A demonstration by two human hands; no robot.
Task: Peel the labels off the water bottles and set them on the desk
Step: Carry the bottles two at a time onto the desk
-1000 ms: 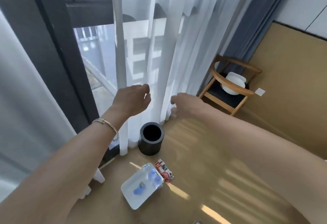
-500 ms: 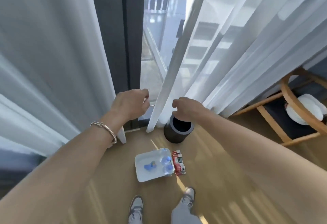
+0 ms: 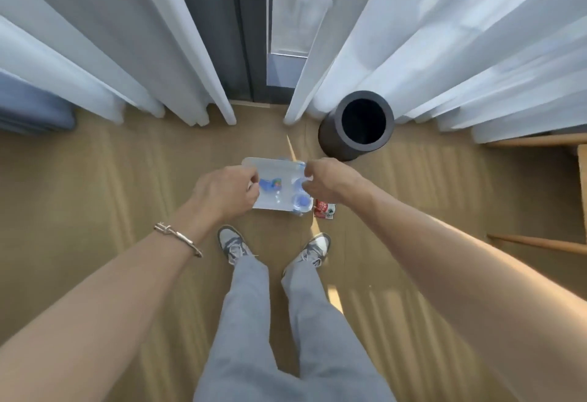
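Bottles (image 3: 300, 208) with blue caps lie in a white tray (image 3: 270, 161) on the wood floor (image 3: 111, 179), just ahead of the shoes. A peeled red label (image 3: 324, 213) lies beside the tray's right edge. I judge the bottles light, thin-walled and slick: grip the body with one hand and lift the label seam with the other. Left hand (image 3: 222, 193) and right hand (image 3: 330, 184) hover over the tray's two sides, fingers loosely curled, nothing visible in them. Black cylindrical bin (image 3: 355, 128) stands near, against white curtains (image 3: 444, 52) and a dark window frame (image 3: 222, 20). No desk is in view.
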